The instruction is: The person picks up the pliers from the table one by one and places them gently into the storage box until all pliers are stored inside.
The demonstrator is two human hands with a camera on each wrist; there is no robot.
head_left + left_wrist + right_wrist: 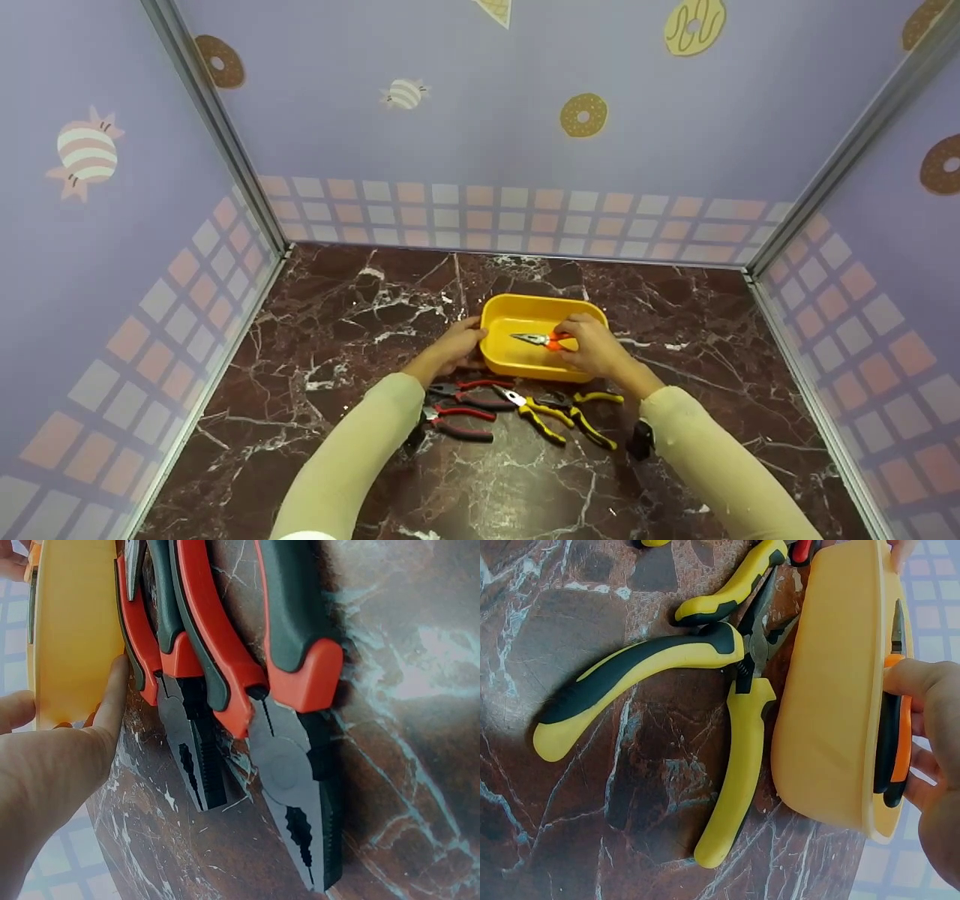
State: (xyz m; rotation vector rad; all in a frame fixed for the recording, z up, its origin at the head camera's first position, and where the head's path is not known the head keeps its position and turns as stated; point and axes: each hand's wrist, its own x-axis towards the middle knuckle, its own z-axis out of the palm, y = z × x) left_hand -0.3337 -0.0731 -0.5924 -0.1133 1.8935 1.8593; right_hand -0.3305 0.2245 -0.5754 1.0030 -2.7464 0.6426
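Note:
My right hand (592, 345) grips long-nose pliers (534, 340) with orange-and-black handles, held over a yellow plastic box (540, 301). Their pointed tip faces left, and in the right wrist view the black-and-orange handles (898, 731) lie along the box rim. At the box's left end, my left hand (459, 346) holds the wall; its thumb and fingers span that end in the left wrist view. Close in front of the box lie red-and-black pliers (289, 757), a smaller red-and-black pair (184, 735), and yellow-and-black pliers (739, 772) with spread handles.
Another yellow-handled pair (536, 416) lies between the red pliers and the spread ones, on the dark marbled tabletop (360, 315). Purple patterned panels (480, 150) stand at the back and both sides, with metal posts (225, 135) at the corners.

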